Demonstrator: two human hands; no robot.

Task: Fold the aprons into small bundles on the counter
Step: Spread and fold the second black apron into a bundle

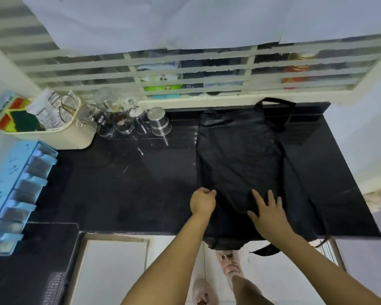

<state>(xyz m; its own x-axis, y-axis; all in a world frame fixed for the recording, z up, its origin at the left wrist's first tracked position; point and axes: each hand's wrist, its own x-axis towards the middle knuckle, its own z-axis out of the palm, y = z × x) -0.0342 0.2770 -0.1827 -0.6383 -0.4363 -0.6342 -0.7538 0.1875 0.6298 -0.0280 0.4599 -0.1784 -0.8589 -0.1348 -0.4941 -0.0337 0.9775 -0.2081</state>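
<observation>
A black apron lies lengthwise on the black counter, folded into a long strip. Its neck loop reaches the back wall, and its lower end and a strap hang over the front edge. My left hand pinches the apron's left edge near the front with curled fingers. My right hand lies flat on the cloth just to the right, fingers spread and straight.
Several glass jars and a steel cup stand at the back left beside a cream bin. A light blue rack runs along the left side. The counter's right edge drops off to the floor.
</observation>
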